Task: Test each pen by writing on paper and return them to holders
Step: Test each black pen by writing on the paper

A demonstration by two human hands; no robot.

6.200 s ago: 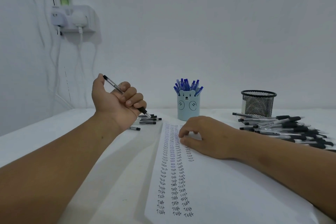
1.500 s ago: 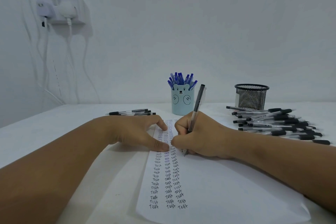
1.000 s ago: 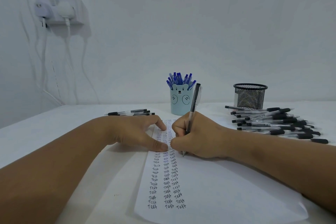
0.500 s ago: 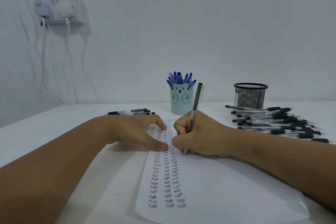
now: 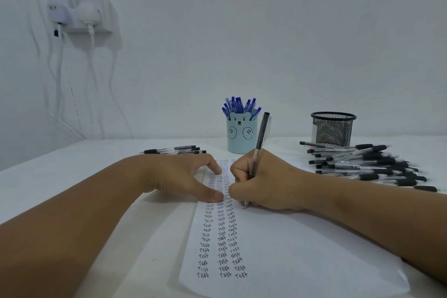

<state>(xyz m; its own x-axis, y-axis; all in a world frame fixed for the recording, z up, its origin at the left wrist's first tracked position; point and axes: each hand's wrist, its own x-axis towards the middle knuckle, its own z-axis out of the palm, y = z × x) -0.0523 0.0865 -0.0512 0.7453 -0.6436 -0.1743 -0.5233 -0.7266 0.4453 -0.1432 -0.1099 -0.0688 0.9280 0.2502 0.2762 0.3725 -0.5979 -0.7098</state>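
My right hand (image 5: 263,182) grips a black pen (image 5: 260,143), upright, its tip touching the white paper (image 5: 302,254) beside columns of the written word "Test". My left hand (image 5: 179,176) lies flat on the paper's left edge, fingers spread, holding nothing. A light blue bear-faced holder (image 5: 239,136) stands behind the hands, filled with blue pens. A black mesh holder (image 5: 333,129) stands at the back right. A large pile of black pens (image 5: 367,164) lies in front of it. A few black pens (image 5: 174,150) lie behind my left hand.
A white wall shelf (image 5: 82,13) with plugs, hanging cables and a green bottle is mounted at the upper left. The white table (image 5: 60,164) meets the wall just behind the holders.
Since six seconds ago my left hand let go of a pen and lies flat on the paper, and my right hand has taken up a black pen. In the last second the pen only shifts slightly.
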